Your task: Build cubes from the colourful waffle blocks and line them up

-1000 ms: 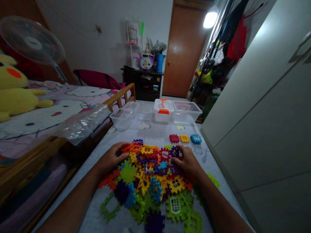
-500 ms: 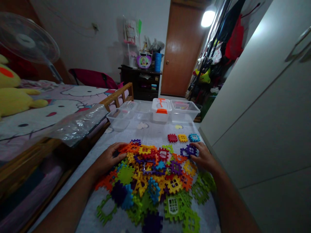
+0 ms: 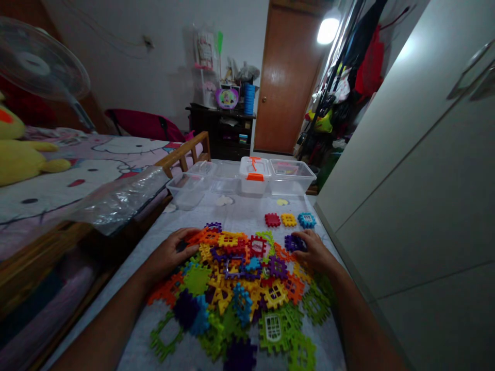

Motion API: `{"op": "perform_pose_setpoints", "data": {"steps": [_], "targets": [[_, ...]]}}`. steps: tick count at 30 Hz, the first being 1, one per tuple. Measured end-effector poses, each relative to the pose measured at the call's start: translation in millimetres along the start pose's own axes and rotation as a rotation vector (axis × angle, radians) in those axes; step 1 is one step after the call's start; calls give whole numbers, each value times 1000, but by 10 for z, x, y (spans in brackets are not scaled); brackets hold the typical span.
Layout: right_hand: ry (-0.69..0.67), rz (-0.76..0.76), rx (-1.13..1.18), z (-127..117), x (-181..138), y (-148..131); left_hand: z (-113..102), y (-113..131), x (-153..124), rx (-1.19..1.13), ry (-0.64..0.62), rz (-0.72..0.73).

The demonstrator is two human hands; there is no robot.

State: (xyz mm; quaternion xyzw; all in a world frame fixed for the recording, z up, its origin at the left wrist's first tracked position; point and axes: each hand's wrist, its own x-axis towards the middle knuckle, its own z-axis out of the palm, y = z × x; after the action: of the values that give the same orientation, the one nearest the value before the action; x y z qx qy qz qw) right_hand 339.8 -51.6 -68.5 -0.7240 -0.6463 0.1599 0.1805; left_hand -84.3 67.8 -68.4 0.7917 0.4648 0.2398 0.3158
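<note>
Right grip: my right hand (image 3: 319, 252) has thumb and fingertips pinched on a dark purple piece (image 3: 292, 242); my fingers cover its right side, and I cannot tell whether a second one sits behind it.
Left fingers: my left hand (image 3: 170, 257) is curled, thumb apart from forefinger, tips against some orange pieces (image 3: 209, 236); the space inside the curl is dark, so I cannot tell whether I grip them or only touch them.
Under my right forearm: green pieces (image 3: 317, 305) run partly out of sight.
Nearest me: an indigo piece (image 3: 240, 355), well short of my fingers, is cut off at the bottom edge.
Buried: many pieces of the pile (image 3: 253, 264) overlap, their outlines hard to separate.
Purple piece: it lies at the tips of my right fingers, at the far right of the pile, well apart from my left fingers.
Pile: it spreads between my two hands and back toward me.
Row of three: a blue piece (image 3: 307, 220) lies just beyond my right fingers, with a yellow piece (image 3: 288, 220) and a red piece (image 3: 272, 220) to its left.
Farther off: a lidded box (image 3: 254, 178) stands well beyond my fingers; its contents are unclear.
</note>
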Motion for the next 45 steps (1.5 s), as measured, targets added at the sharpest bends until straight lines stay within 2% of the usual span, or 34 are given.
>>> {"op": "perform_pose_setpoints", "data": {"steps": [11, 20, 24, 29, 35, 40, 45], "targets": [[-51, -2, -43, -11, 26, -7, -1, 8, -3, -11, 1, -3], [-34, 54, -134, -57, 31, -148, 9, -7, 2, -46, -6, -4], [23, 40, -198, -149, 60, -236, 21, -30, -1, -47, -11, 1], [133, -78, -232, -239, 359, -548, 24, -21, -4, -66, -19, -12], [48, -144, -296, -21, 915, -988, 42, -49, -1, -66, -8, 1], [-25, -167, -317, 196, 1118, -1079, 36, -56, -5, -69, 6, 24], [-98, -168, -341, 236, 1137, -1050, 36, -39, -7, -57, 24, 10]]}}
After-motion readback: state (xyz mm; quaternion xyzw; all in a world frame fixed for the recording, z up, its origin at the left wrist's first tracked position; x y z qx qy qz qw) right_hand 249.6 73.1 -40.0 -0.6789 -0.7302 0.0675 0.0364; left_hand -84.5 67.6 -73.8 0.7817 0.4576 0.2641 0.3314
